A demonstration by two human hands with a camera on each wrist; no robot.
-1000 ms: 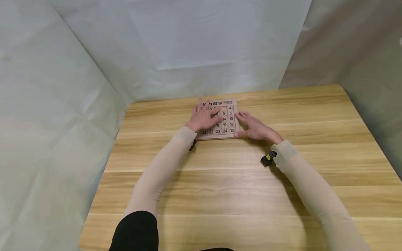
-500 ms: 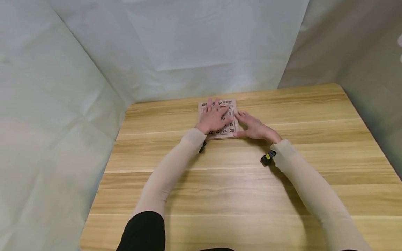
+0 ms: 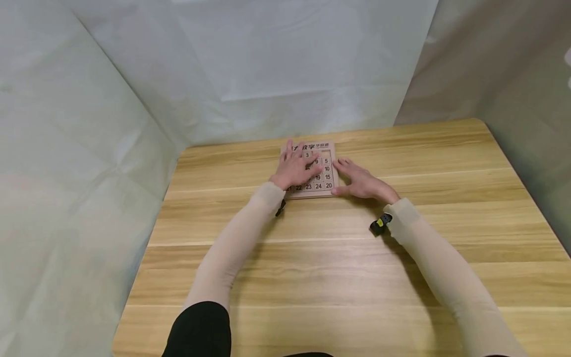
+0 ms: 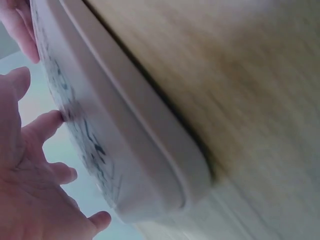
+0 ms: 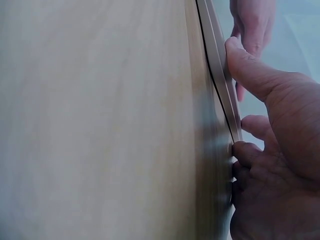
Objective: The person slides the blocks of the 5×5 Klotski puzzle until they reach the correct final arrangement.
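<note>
Matt wooden puzzle board (image 3: 317, 171), smooth wood-grain table (image 3: 339, 267)

Light: bright and soft all over, with no glare.
Shadows: soft dark patches lie on the table (image 3: 312, 258) just beside both arms, on their right.
Head view: clear and sharp; the numbers on the puzzle board (image 3: 322, 173) can be read.
Left wrist view: blurry and smeared; the board's (image 4: 130, 150) print cannot be read.
Right wrist view: the table (image 5: 100, 125) is fuzzy, the right hand (image 5: 272, 150) a bit sharper.

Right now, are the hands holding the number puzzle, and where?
The right hand steadies the puzzle at its right edge. The left hand lies flat on its tiles. Neither grips it.
</note>
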